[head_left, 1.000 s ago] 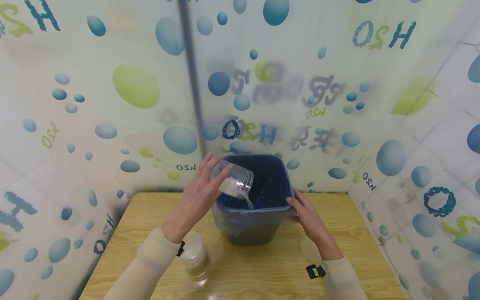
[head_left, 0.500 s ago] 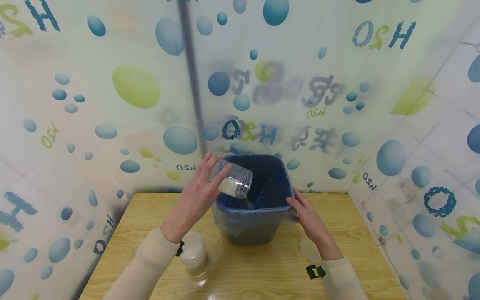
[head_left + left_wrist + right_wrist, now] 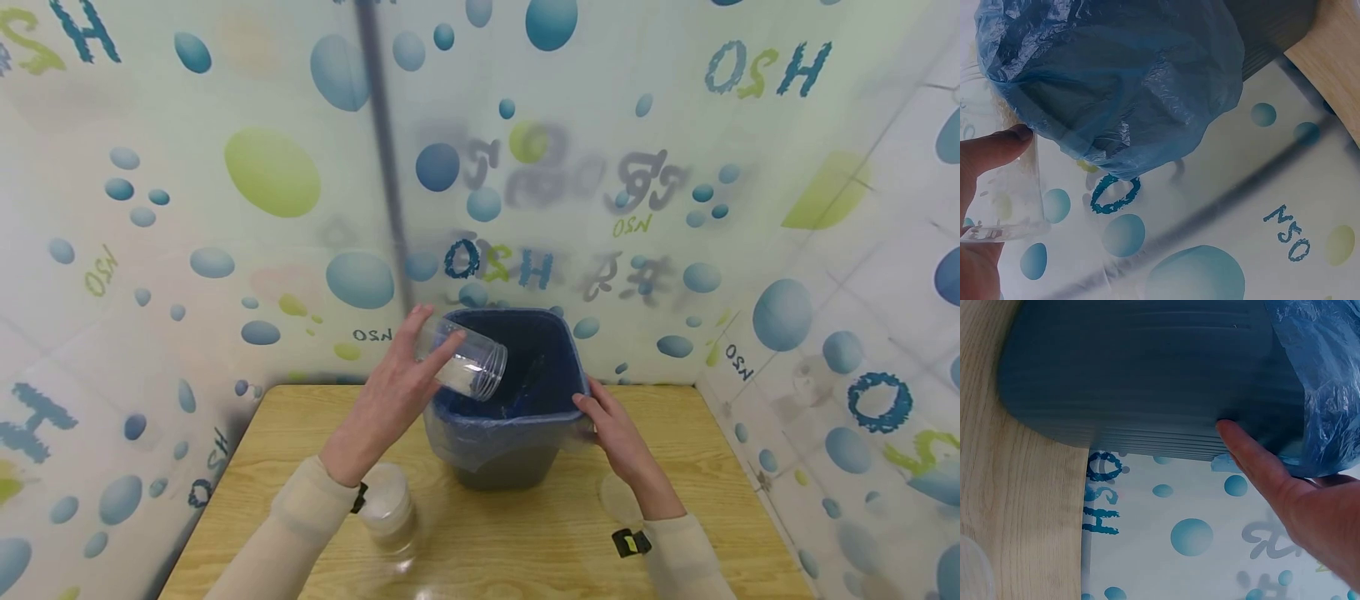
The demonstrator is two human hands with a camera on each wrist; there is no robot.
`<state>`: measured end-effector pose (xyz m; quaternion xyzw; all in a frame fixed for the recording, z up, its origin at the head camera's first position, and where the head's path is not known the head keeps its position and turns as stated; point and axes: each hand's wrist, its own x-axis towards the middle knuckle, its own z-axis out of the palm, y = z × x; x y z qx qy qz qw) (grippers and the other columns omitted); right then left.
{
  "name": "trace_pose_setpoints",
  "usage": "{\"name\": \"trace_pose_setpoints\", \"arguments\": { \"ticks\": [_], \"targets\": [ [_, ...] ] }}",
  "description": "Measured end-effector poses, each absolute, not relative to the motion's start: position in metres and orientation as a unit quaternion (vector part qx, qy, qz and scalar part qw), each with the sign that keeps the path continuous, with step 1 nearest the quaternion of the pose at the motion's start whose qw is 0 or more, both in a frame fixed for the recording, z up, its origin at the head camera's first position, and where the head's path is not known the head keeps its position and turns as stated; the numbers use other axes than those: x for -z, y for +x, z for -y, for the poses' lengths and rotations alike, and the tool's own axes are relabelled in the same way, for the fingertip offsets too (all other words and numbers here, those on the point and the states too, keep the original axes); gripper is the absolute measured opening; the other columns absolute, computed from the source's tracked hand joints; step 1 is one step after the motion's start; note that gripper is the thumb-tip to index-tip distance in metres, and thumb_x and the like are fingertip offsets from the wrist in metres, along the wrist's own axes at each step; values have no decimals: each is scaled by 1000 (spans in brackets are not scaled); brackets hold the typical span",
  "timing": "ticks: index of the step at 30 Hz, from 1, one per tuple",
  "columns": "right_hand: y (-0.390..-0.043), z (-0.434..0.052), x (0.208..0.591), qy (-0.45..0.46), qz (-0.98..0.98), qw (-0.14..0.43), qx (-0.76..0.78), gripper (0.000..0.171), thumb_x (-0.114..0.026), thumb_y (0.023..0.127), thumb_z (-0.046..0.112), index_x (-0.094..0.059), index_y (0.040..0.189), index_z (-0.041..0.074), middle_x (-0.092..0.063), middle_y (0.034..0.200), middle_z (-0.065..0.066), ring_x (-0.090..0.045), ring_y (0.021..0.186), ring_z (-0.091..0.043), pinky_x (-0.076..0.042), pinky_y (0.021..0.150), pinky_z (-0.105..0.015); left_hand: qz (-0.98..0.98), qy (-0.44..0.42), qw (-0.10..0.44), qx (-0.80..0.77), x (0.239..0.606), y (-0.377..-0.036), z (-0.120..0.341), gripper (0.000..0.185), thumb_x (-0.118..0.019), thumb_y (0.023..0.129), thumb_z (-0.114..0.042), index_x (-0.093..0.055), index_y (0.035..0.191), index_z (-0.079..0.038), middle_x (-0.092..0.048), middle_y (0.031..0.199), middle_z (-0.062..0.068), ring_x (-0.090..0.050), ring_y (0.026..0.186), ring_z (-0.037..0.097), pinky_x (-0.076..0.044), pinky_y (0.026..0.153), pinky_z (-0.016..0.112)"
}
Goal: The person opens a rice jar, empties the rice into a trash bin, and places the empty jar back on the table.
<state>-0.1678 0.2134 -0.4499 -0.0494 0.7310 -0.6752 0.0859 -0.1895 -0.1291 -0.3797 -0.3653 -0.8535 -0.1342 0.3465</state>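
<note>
Tilting over the bin (image 3: 517, 433) at the desk's (image 3: 487, 542) far edge, the jar (image 3: 468, 362) sits grasped in the left hand (image 3: 382, 400). Left wrist: fingers (image 3: 994, 150) wrap it. Right wrist: right hand (image 3: 1297, 500) flat against bin wall.

Clear jars: two, one tilted over the bin (image 3: 467, 363), one standing near left on the desk (image 3: 387, 508). Bins (image 3: 510, 454): one, lined with one blue bag (image 3: 480, 433). Clear lids (image 3: 621, 498): one, near right.
</note>
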Motion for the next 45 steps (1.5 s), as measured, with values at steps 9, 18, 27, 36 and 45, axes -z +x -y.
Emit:
{"name": "trace_pose_setpoints", "arguments": {
  "ticks": [9, 18, 27, 36, 45],
  "targets": [
    [-168, -213, 449, -45, -727, 88, 680, 62, -44, 110, 29, -23, 164, 8, -28, 165, -22, -34, 147, -44, -31, 112, -71, 859, -368, 331, 134, 380, -189, 130, 89, -85, 75, 12, -51, 151, -20, -21, 165, 25, -37, 146, 39, -61, 84, 42],
    [-167, -213, 448, -41, -725, 88, 681, 62, -44, 110, 29, -23, 164, 8, -27, 166, -22, -33, 147, -43, -30, 112, -71, 842, -394, 347, 123, 382, -191, 131, 85, -77, 81, 16, -50, 153, -20, -25, 162, 27, -25, 153, 40, -58, 92, 48],
    [-167, -212, 448, -42, -727, 87, 680, 61, -44, 110, 28, -23, 164, 7, -28, 165, -23, -34, 146, -43, -31, 112, -70, 841, -388, 360, 115, 381, -192, 131, 83, -78, 80, 16, -52, 151, -19, -25, 162, 26, -29, 151, 41, -56, 95, 49],
    [-167, -212, 449, -43, -725, 86, 682, 62, -44, 110, 28, -23, 164, 7, -28, 165, -22, -34, 146, -43, -31, 113, -69, 833, -419, 348, 94, 382, -191, 130, 88, -68, 81, 23, -47, 154, -21, -29, 161, 27, -34, 147, 43, -55, 96, 52],
    [-167, -211, 449, -35, -724, 86, 683, 62, -45, 110, 29, -23, 164, 8, -29, 165, -21, -35, 146, -41, -32, 113, -68, 827, -439, 346, 68, 379, -187, 132, 91, -66, 81, 25, -43, 157, -21, -23, 164, 25, -32, 149, 45, -56, 92, 54]
  ]
}}
